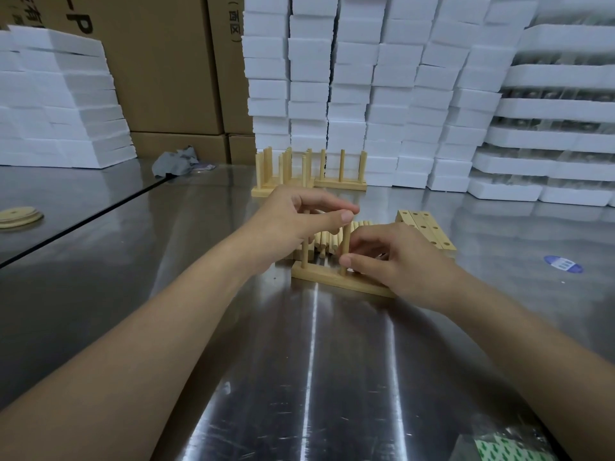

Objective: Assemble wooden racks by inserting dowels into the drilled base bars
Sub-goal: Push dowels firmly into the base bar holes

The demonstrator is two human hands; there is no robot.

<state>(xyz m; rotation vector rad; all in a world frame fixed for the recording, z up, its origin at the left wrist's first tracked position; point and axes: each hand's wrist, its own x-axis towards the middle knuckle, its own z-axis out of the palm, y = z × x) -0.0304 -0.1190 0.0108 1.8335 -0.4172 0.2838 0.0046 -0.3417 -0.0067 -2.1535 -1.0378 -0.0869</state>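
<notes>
White foam blocks (366, 94), cardboard boxes (166, 68)

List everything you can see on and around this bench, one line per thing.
base bar: one, pale wood, table centre.
held dowel: one, pale wood, upright mid-bar.
other dowel: one, pale wood, upright at bar's left end.
loose dowels: a pile, pale wood, behind the bar.
drilled bars: three showing, pale wood, right of the pile.
finished racks: several, pale wood, far table side.
foam blocks: many stacks, white, behind and left.
cardboard boxes: several, brown, back left.
rag: one, grey, back left.
wooden discs: small stack, pale, left edge.
sticker: one, blue, right.
table: one, silver steel, underneath all.
left hand: pinches the held dowel's top.
right hand: pinches it low down.
</notes>
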